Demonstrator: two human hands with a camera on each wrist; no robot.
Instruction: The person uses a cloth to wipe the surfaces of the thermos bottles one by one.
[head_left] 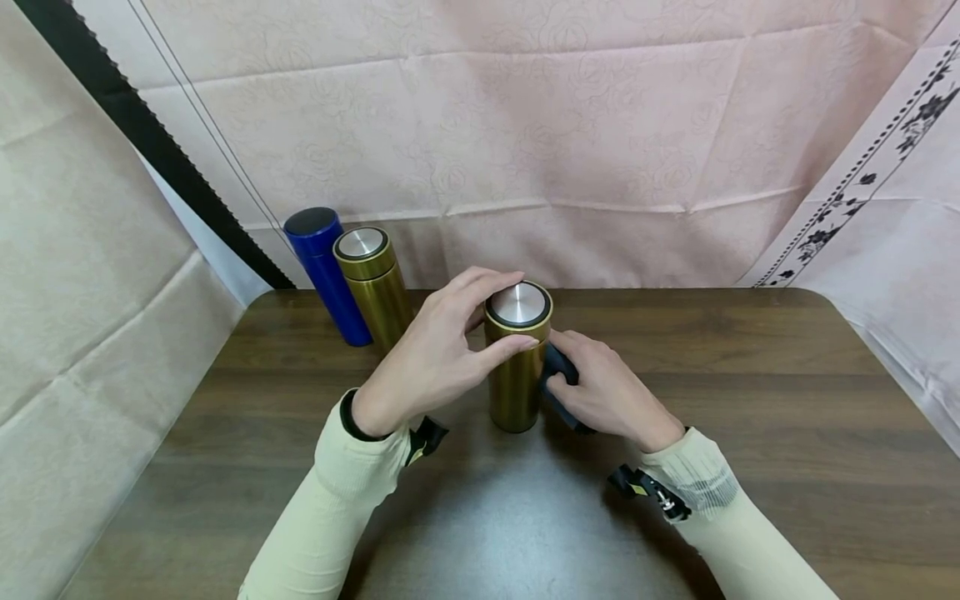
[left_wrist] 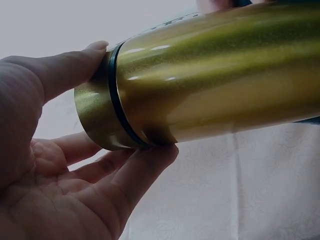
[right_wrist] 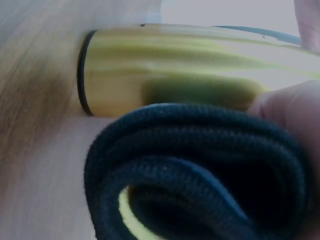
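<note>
A gold thermos bottle [head_left: 513, 387] with a silver-topped lid [head_left: 519, 304] stands upright on the table, between the two hands. At its top, my left hand [head_left: 438, 354] grips the lid area, thumb on the near side and fingers round the far side. The left wrist view shows the thumb and fingers at the dark seam [left_wrist: 120, 100] under the lid. My right hand [head_left: 603, 387] holds a folded dark cloth [head_left: 557, 367] against the bottle's right side. In the right wrist view the thick rolled cloth [right_wrist: 165, 122] covers part of the gold body.
Left of the hands, a second gold thermos [head_left: 382, 304] stands beside a taller blue bottle [head_left: 330, 279] with a dark top. The brown wooden table [head_left: 750, 400] ends at a pale patterned cloth backdrop [head_left: 600, 150]. More pale cloth hangs on both sides.
</note>
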